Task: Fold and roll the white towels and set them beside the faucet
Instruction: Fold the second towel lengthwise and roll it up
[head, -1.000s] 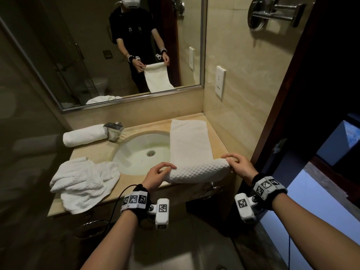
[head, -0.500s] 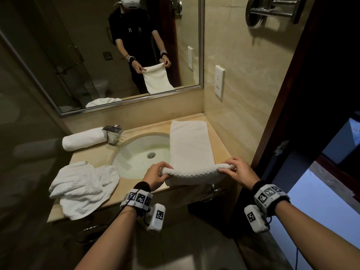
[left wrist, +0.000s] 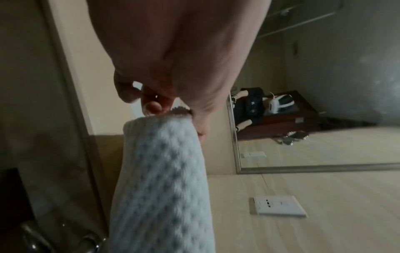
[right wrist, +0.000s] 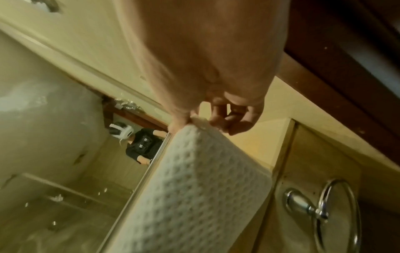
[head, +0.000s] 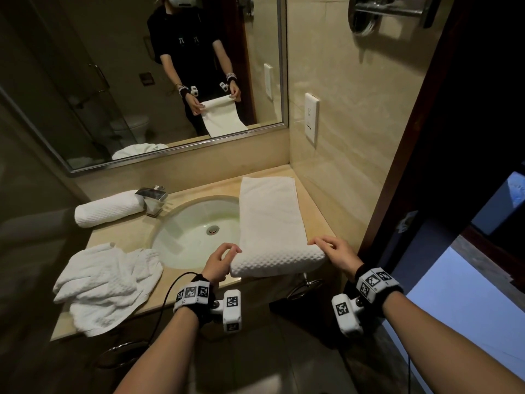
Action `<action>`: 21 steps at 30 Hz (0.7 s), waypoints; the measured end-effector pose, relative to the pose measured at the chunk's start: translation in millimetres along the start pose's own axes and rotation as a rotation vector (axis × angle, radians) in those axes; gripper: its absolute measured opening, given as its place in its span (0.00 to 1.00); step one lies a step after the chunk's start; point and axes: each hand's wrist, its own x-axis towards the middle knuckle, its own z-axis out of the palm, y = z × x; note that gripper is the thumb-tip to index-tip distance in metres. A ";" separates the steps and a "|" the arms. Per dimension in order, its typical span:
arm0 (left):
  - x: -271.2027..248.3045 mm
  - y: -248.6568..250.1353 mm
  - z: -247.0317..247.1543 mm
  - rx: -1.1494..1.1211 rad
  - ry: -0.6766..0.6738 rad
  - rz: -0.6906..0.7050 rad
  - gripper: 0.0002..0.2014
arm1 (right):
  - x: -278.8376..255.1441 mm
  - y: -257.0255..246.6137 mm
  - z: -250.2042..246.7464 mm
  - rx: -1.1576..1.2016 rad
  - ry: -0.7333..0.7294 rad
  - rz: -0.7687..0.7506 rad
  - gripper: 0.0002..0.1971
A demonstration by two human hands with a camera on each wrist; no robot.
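A long folded white towel lies along the right side of the counter, partly over the sink. Its near end is rolled into a thick waffle-textured roll at the counter's front edge. My left hand pinches the roll's left end. My right hand grips the roll's right end, fingers curled over the top. A finished rolled towel lies to the left of the chrome faucet. A crumpled heap of white towels sits on the front left of the counter.
The mirror runs along the back wall and reflects me. A tiled wall with a white socket plate bounds the counter on the right. A dark door frame stands to the right. A chrome ring pull hangs on the cabinet below.
The roll at the towel's near end has turned forward and grown thicker. Both hands shifted slightly with it and regripped its ends.
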 end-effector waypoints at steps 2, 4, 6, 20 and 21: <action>5.7 -3.6 0.9 -0.040 0.005 -0.053 0.13 | 2.0 1.4 -2.3 0.002 -0.054 0.012 0.09; 8.2 -4.0 0.4 -0.056 -0.011 -0.088 0.15 | 2.3 5.3 -6.6 0.014 -0.133 0.033 0.16; 7.5 -1.4 -0.6 -0.043 -0.100 -0.090 0.12 | 4.8 10.2 -8.5 -0.035 -0.170 0.041 0.22; 26.8 -21.8 -5.2 0.023 -0.177 -0.048 0.18 | 33.3 47.4 -1.6 -0.148 -0.083 0.070 0.22; 27.1 -23.2 -3.5 -0.033 -0.146 -0.069 0.17 | 35.1 48.4 -0.4 -0.098 -0.075 0.083 0.17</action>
